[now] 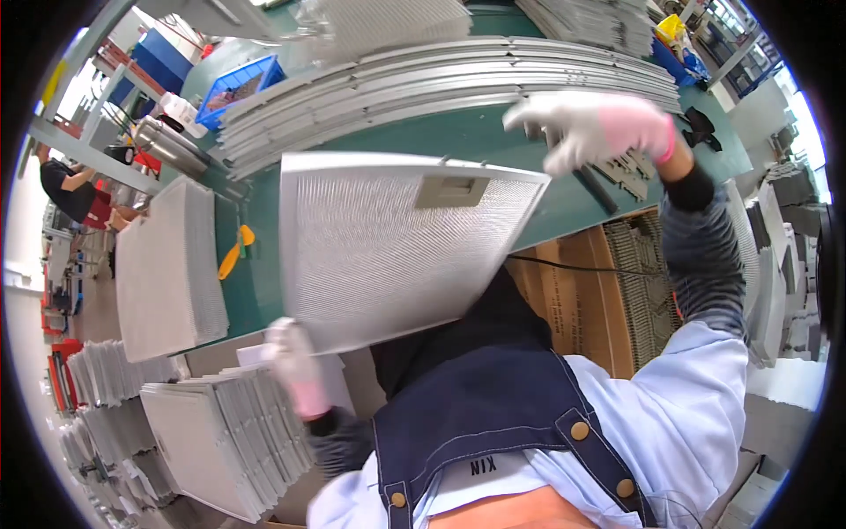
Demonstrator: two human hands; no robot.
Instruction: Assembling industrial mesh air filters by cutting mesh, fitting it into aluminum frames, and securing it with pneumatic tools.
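Observation:
A silvery mesh filter panel point(379, 256) with a pale metal frame and a recessed latch near its far edge is tilted over the front of the green table point(256, 291). At its near left corner, my left hand point(295, 357), in a white and pink glove, is closed on the frame. My right hand point(590, 132), gloved the same way, is raised beyond the panel's far right corner. Its fingers are apart and hold nothing; motion blurs them slightly. Beneath this hand lie a dark bar point(597, 189) and several small metal strips point(630, 172).
Long metal strips point(370, 93) are piled across the table behind the panel. A blue bin point(240, 88), a steel bottle point(167, 145) and a yellow-handled tool point(232, 256) are at left. Filter panels point(167, 273) stand stacked there. A cardboard box point(577, 300) with metal parts sits below right.

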